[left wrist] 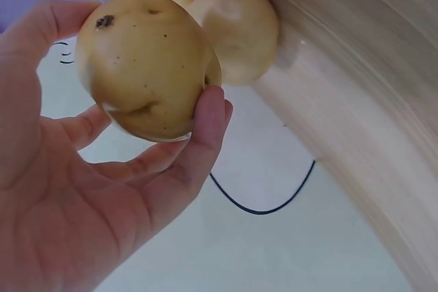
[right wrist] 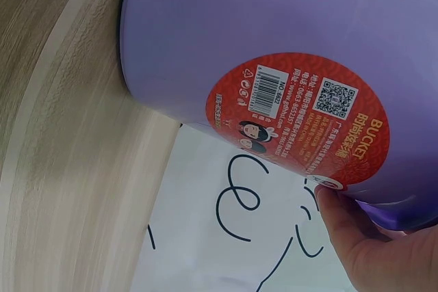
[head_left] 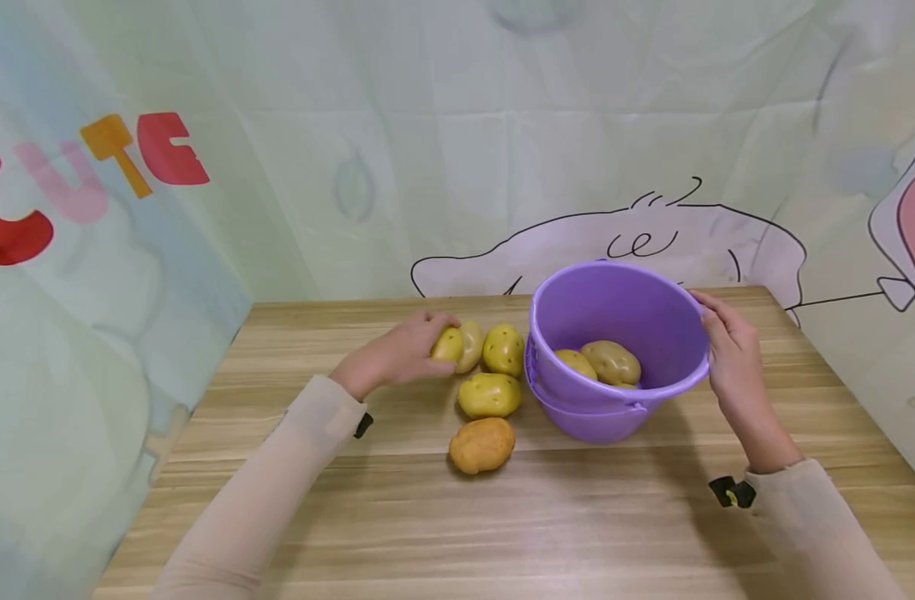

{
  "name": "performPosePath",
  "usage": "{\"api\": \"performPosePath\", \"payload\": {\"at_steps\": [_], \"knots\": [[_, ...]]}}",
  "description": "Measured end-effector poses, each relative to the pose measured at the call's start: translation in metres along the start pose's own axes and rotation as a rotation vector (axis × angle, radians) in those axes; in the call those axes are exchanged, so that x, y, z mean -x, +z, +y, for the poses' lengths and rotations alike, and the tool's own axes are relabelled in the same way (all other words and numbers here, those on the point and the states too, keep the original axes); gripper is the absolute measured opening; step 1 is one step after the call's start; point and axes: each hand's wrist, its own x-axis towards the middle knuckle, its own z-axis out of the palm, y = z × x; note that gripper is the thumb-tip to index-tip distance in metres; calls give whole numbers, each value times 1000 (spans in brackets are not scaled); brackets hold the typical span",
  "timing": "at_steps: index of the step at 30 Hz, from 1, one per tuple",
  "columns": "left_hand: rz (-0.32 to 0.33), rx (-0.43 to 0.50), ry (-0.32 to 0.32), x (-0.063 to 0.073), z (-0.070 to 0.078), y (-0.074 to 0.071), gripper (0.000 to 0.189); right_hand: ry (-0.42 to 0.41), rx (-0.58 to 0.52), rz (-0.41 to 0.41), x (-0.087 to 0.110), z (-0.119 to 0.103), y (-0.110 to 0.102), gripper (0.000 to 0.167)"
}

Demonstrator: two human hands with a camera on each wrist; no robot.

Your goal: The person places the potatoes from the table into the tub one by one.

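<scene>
A yellow potato [left wrist: 147, 66] is gripped between the thumb and fingers of my left hand [head_left: 408, 350]. Close behind it lies a paler potato [head_left: 469, 346], with another potato [head_left: 504, 350] to its right. My right hand [head_left: 735, 350] holds the rim of a purple bucket [head_left: 618, 404] on its right side, the thumb outside; the other fingertips are partly hidden. The bucket leans a little toward me, and several potatoes [head_left: 611, 362] lie at its bottom. In the right wrist view a red oval label [right wrist: 298, 117] covers part of the bucket's wall.
Nearer to me on the wooden table [head_left: 397, 533] are a yellow potato [head_left: 490, 396] and a browner potato [head_left: 482, 446], left of the bucket. A printed curtain [head_left: 330, 150] hangs right behind the table's back edge. The bucket's handle [head_left: 577, 408] hangs down its near side.
</scene>
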Motion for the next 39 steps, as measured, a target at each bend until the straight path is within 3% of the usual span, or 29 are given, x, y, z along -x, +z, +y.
{"api": "performPosePath", "payload": {"at_steps": [20, 39], "knots": [[15, 9, 115, 9, 34, -7, 61, -6, -8, 4, 1, 0, 0, 43], [14, -52, 167, 15, 57, -15, 63, 4, 4, 4, 0, 0, 0, 43]]}}
